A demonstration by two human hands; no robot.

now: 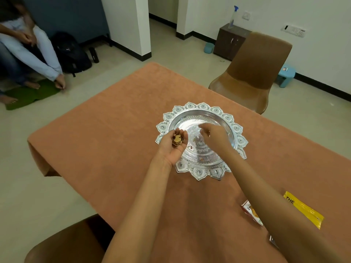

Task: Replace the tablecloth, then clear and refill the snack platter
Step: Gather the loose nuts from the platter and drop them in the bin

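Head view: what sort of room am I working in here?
Likely a plain indoor room, office or home: an orange tablecloth bearing a silver platter, a brown chair beside it, a small cabinet by the white wall.

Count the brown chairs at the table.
2. The far chair stands by the far right side of the table. The near chair is at the bottom left of the view, partly cut off. Others may sit outside the frame.
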